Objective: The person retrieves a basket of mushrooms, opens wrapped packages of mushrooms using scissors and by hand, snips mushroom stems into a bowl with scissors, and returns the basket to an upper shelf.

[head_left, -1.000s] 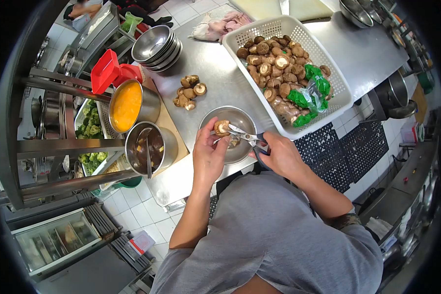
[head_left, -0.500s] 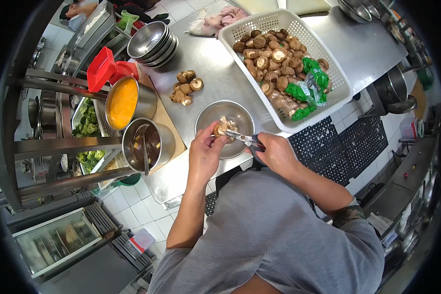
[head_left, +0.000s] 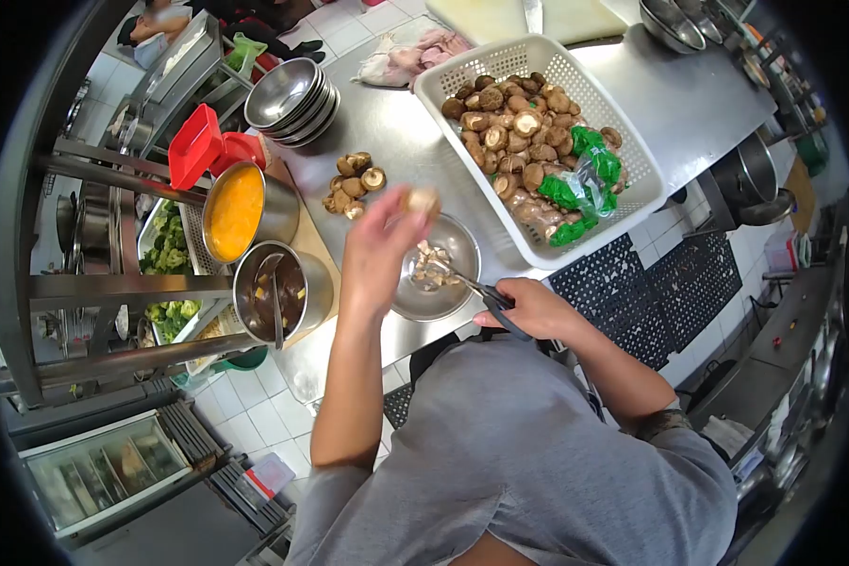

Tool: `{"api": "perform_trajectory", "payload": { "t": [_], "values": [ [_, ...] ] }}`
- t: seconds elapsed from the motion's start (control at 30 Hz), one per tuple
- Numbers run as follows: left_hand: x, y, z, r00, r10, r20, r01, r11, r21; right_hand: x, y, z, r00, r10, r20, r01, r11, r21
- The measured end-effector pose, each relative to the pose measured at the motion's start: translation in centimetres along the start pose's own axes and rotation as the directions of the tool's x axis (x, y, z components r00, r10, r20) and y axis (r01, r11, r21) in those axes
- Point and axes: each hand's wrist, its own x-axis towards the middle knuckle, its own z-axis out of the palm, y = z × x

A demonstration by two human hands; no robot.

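Note:
Between the fingers of my left hand [head_left: 379, 253] is a brown mushroom [head_left: 423, 201], slightly blurred, raised over the upper left rim of a steel bowl [head_left: 457, 294]. My right hand [head_left: 530, 308] grips black-handled scissors [head_left: 486, 291], whose blades point into the bowl. Small pale mushroom pieces [head_left: 431, 264] lie inside it. A small pile of mushrooms [head_left: 351, 182] rests on the steel table [head_left: 401, 141] beyond my left hand. To the right, a white perforated basket [head_left: 646, 189] holds many mushrooms [head_left: 514, 127] and a green and clear plastic bag [head_left: 590, 179].
At left stand a pot of orange liquid [head_left: 236, 212], a pot of dark liquid with a ladle [head_left: 292, 288], a red container [head_left: 195, 148] and stacked steel bowls [head_left: 288, 94]. Metal rails [head_left: 132, 288] run beside them. Another person [head_left: 156, 24] is at the upper left.
My left hand has lifted the mushroom up and away from the scissors, toward the small pile. My right hand stays low with the scissors over the bowl.

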Motion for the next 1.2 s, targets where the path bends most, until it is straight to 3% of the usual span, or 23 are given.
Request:
{"api": "perform_trajectory", "payload": {
  "t": [0.03,0.13,0.17,0.23,0.27,0.3,0.47,0.57,0.67,0.73,0.77,0.83,0.87,1.0,1.07,1.2],
  "values": [
    [1.5,1.7,1.3,0.996,0.086,0.019,-0.085,0.995,-0.056,0.0,-0.1,0.2,1.000,-0.012,-0.004,0.012,1.000,-0.010],
    [5.9,4.7,0.5,0.954,0.294,0.051,-0.298,0.948,0.114,-0.4,-1.1,0.3,0.999,-0.037,0.001,0.037,0.998,-0.057],
    [6.0,4.5,-1.5,0.968,0.249,0.039,-0.248,0.911,0.330,-0.8,-1.2,0.3,0.999,-0.047,-0.005,0.047,0.998,-0.048],
    [7.3,2.3,-6.7,0.984,0.177,0.000,-0.124,0.687,0.716,-1.5,-0.8,0.4,0.996,-0.083,-0.033,0.082,0.997,-0.011],
    [7.4,0.5,-8.3,0.988,0.144,-0.061,-0.037,0.591,0.806,-1.8,-0.7,0.5,0.996,-0.082,-0.044,0.082,0.997,-0.006],
    [7.2,-1.7,-9.8,0.985,0.117,-0.128,0.056,0.484,0.873,-1.8,-0.7,0.5,0.997,-0.076,-0.035,0.076,0.997,0.001],
    [8.7,-11.4,-10.5,0.863,0.493,-0.111,-0.043,0.291,0.956,-1.7,-0.5,1.1,0.995,-0.099,-0.012,0.099,0.993,-0.064],
    [9.3,-13.4,-11.5,0.843,0.523,-0.122,-0.048,0.299,0.953,-1.6,-0.7,1.1,0.984,-0.173,-0.043,0.167,0.980,-0.105],
    [6.9,-10.5,-11.0,0.915,0.345,-0.209,-0.042,0.597,0.801,-1.7,-1.5,0.7,0.974,-0.205,-0.100,0.195,0.975,-0.103],
    [4.5,-7.0,-9.3,0.973,0.055,-0.225,0.039,0.918,0.394,-1.4,-2.3,0.1,0.965,-0.221,-0.142,0.210,0.974,-0.089],
    [3.1,-5.3,-8.4,0.979,-0.090,-0.181,0.117,0.982,0.145,-1.3,-2.6,0.1,0.948,-0.252,-0.192,0.236,0.966,-0.104],
    [1.3,-3.1,-7.1,0.986,-0.133,-0.099,0.144,0.984,0.106,-0.7,-3.6,0.1,0.902,-0.326,-0.285,0.296,0.944,-0.144],
    [0.6,-2.5,-6.8,0.986,-0.153,-0.066,0.159,0.982,0.097,-0.7,-4.4,-0.2,0.866,-0.392,-0.310,0.318,0.911,-0.263],
    [-1.0,-1.0,-5.8,0.970,-0.243,0.002,0.240,0.958,0.157,0.3,-4.7,-0.5,0.846,-0.473,-0.246,0.324,0.823,-0.468],
    [-1.5,-0.6,-5.9,0.963,-0.267,0.021,0.252,0.929,0.270,0.0,-5.2,-0.6,0.832,-0.502,-0.236,0.345,0.802,-0.487],
    [-3.2,-0.7,-5.4,0.972,-0.233,0.027,0.230,0.969,0.087,0.1,-5.4,-0.4,0.836,-0.488,-0.253,0.343,0.823,-0.452]
  ]
}}
